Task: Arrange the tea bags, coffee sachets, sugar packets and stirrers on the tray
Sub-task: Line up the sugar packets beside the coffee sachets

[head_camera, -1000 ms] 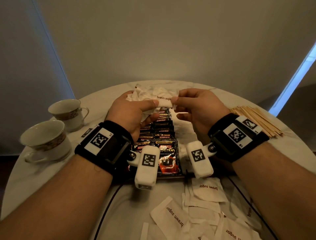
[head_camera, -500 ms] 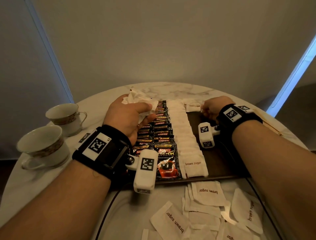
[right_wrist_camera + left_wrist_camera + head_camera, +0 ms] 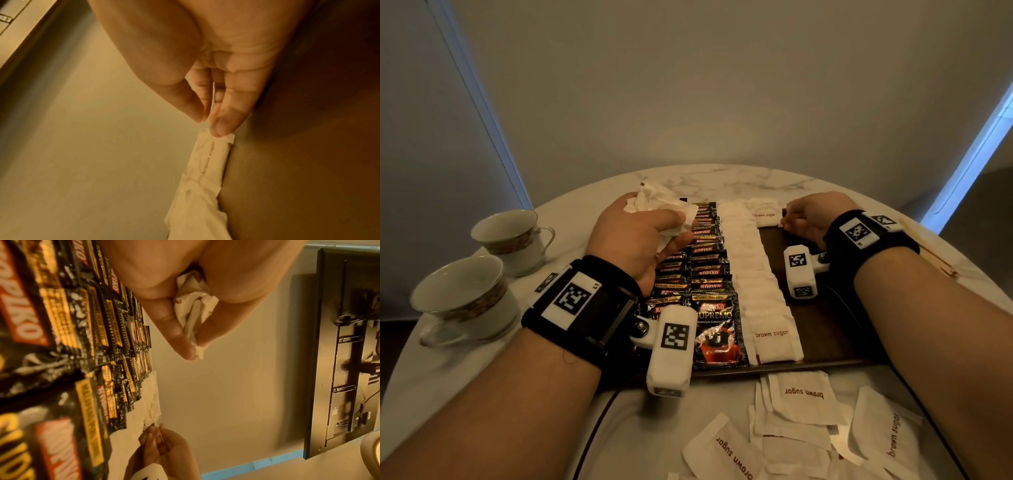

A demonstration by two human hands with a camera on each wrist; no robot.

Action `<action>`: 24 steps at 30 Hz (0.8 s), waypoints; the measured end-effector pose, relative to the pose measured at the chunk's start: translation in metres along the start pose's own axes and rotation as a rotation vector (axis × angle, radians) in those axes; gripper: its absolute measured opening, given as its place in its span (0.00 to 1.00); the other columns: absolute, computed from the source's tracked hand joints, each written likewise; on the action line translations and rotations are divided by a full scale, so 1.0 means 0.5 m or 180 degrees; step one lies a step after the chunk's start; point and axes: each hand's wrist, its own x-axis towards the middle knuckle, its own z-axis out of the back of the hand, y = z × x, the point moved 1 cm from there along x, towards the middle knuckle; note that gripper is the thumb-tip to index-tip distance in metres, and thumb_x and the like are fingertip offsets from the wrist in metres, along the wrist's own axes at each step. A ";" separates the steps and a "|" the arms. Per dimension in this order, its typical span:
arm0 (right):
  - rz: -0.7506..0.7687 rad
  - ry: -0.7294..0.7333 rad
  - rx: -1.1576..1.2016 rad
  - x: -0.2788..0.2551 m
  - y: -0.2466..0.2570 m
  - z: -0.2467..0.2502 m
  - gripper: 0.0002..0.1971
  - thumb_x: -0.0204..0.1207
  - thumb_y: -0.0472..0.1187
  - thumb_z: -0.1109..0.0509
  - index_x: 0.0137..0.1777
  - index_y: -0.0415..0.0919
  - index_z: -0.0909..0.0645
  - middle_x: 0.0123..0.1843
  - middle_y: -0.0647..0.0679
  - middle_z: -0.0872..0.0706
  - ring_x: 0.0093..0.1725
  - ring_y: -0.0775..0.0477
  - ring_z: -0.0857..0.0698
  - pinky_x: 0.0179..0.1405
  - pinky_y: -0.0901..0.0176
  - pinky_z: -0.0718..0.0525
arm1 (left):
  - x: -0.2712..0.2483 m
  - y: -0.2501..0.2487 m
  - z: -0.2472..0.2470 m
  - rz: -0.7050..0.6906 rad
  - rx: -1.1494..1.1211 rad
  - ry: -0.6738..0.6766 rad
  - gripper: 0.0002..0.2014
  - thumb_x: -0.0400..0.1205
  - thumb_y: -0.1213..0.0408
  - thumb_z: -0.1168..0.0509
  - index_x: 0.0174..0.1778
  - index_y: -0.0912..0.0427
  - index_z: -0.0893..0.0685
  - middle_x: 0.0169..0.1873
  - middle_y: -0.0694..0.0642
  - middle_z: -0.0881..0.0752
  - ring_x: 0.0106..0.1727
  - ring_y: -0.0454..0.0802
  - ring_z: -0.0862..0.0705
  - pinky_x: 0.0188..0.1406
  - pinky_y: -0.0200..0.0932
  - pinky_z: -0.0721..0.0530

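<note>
Mostly crumpled paper sugar packets (image 3: pixel 661 205), glossy foil coffee sachets (image 3: pixel 709 267).

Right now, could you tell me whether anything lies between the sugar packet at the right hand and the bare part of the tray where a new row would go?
Nothing visible does. The right hand touches the sugar packet at the far end of the tray, whose dark surface nearby shows bare.

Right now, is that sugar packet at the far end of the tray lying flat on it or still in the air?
Lying flat. The sugar packet rests on the tray's far end, starting a second row; the right hand's fingertips pinch its edge.
</note>
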 end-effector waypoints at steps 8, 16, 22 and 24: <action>-0.0020 0.0671 -0.0157 -0.034 -0.009 -0.021 0.10 0.85 0.31 0.36 0.56 0.31 0.13 0.55 0.37 0.08 0.44 0.44 0.10 0.43 0.56 0.11 | -0.004 0.007 -0.004 0.0217 -0.0100 0.0049 0.13 0.79 0.84 0.36 0.53 0.64 0.17 0.57 0.69 0.11 0.52 0.65 0.07 0.36 0.43 0.09; 0.0078 0.1242 0.0514 -0.080 0.033 -0.034 0.11 0.82 0.30 0.35 0.59 0.32 0.13 0.54 0.39 0.10 0.45 0.45 0.09 0.43 0.57 0.10 | -0.004 0.015 -0.005 0.0145 -0.0031 0.0149 0.17 0.77 0.84 0.29 0.60 0.66 0.16 0.56 0.68 0.09 0.49 0.62 0.05 0.37 0.45 0.08; 0.0742 0.2587 -0.0140 -0.194 0.070 -0.107 0.14 0.73 0.39 0.21 0.58 0.35 0.14 0.46 0.43 0.09 0.42 0.48 0.11 0.48 0.54 0.11 | -0.014 0.000 -0.005 -0.0015 -0.0049 0.0209 0.18 0.76 0.78 0.23 0.59 0.61 0.13 0.49 0.59 0.06 0.46 0.55 0.05 0.34 0.41 0.10; 0.1023 0.2482 -0.0502 -0.208 0.075 -0.119 0.11 0.73 0.36 0.20 0.54 0.35 0.13 0.43 0.44 0.10 0.40 0.49 0.12 0.47 0.54 0.11 | -0.017 -0.003 -0.004 -0.0048 -0.0008 0.0271 0.16 0.76 0.75 0.22 0.58 0.60 0.13 0.48 0.58 0.06 0.44 0.53 0.05 0.32 0.39 0.11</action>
